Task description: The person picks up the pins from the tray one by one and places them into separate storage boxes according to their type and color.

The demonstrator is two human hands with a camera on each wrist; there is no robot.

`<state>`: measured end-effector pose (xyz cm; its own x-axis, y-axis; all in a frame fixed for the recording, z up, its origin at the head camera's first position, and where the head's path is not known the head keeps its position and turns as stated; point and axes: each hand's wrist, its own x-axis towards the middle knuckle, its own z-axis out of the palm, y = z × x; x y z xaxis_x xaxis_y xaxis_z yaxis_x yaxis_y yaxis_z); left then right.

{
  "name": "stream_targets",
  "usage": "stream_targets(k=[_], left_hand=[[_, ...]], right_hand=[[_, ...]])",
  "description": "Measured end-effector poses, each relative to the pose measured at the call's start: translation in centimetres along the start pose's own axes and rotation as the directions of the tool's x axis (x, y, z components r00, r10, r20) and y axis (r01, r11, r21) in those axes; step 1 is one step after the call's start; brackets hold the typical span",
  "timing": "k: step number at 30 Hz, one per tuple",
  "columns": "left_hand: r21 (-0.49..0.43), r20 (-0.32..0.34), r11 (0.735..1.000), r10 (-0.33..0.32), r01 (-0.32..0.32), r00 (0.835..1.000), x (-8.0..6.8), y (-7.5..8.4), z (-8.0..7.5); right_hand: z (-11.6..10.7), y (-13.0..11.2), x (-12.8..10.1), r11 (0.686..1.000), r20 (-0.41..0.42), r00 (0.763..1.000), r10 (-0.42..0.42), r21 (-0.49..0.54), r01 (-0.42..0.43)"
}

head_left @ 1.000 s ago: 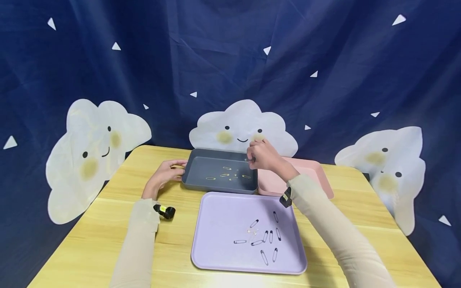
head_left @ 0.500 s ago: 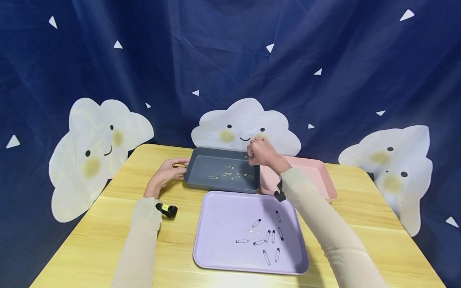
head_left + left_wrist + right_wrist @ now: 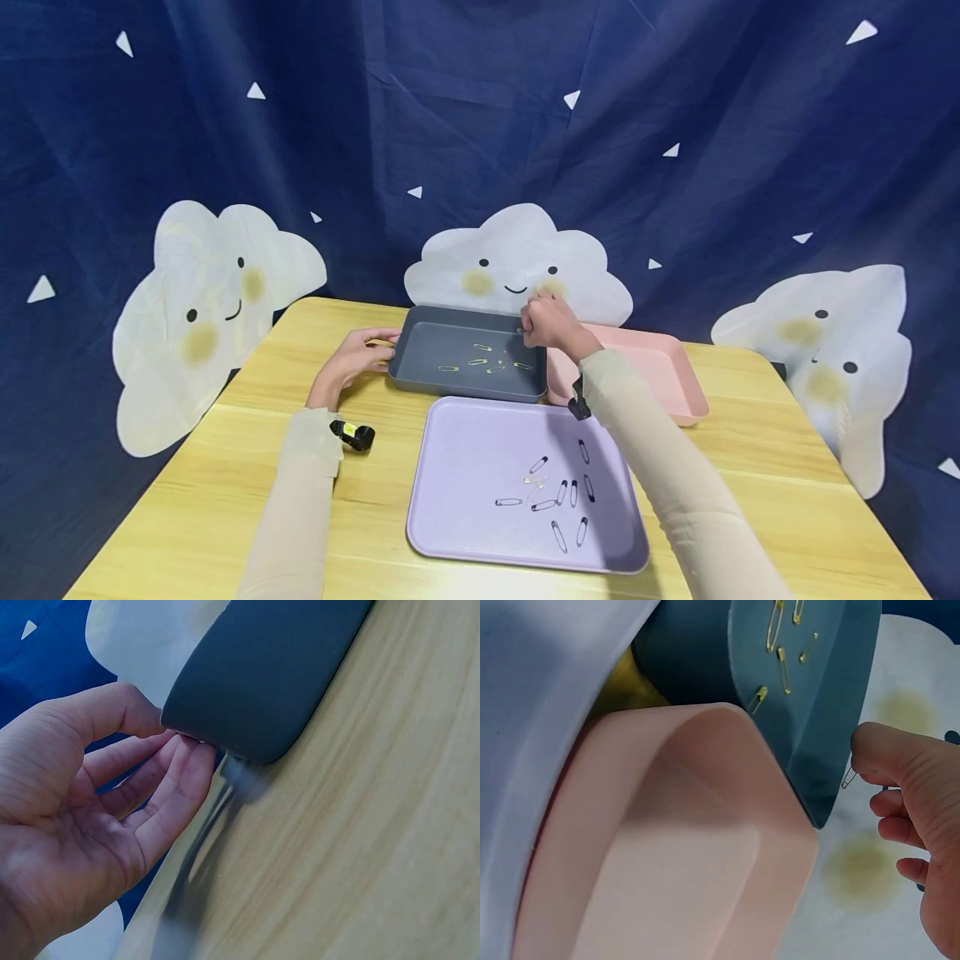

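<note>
Now gold pin (image 3: 848, 778) pinched in R hand (image 3: 915, 825) grip, above grey tray (image 3: 817, 690).

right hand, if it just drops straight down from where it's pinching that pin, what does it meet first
Most likely the dark grey tray: the right hand hangs over its far right corner with a gold safety pin pinched. It could meet the rim or the floor inside; depth is unclear. The pink tray sits just beside.

Beige long sleeves on both arms, bare left hand (image 3: 358, 353) and right hand (image 3: 546, 323); small black wrist cameras strapped on, left one with yellow mark.
</note>
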<state>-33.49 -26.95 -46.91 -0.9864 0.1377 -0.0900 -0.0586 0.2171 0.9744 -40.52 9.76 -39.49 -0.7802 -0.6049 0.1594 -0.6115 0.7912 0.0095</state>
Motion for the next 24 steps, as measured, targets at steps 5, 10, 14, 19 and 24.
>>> stream_targets(k=[5, 10, 14, 19, 24], left_hand=[[0.006, -0.001, 1.000, 0.005, -0.005, 1.000, 0.1, -0.2, 0.1], [0.002, -0.005, 1.000, 0.009, -0.009, 1.000, 0.1, -0.2, 0.0], [-0.009, -0.006, 1.000, 0.014, -0.014, 1.000, 0.1, -0.1, 0.0], [-0.011, -0.001, 1.000, 0.013, -0.013, 1.000, 0.1, -0.1, -0.1], [-0.008, 0.002, 1.000, 0.011, -0.011, 1.000, 0.2, -0.2, 0.0]], right_hand=[[0.7, 0.2, 0.0, 1.000, 0.021, 1.000, 0.014, 0.008, -0.014], [1.1, 0.3, 0.0, 1.000, 0.030, 0.999, 0.018, 0.002, -0.018], [1.5, 0.5, 0.0, 0.999, 0.036, 0.999, 0.032, 0.001, -0.032], [1.9, 0.5, 0.0, 0.999, 0.051, 0.997, 0.051, 0.003, -0.051], [2.2, 0.6, -0.2, 0.998, 0.052, 0.997, 0.065, 0.010, -0.065]])
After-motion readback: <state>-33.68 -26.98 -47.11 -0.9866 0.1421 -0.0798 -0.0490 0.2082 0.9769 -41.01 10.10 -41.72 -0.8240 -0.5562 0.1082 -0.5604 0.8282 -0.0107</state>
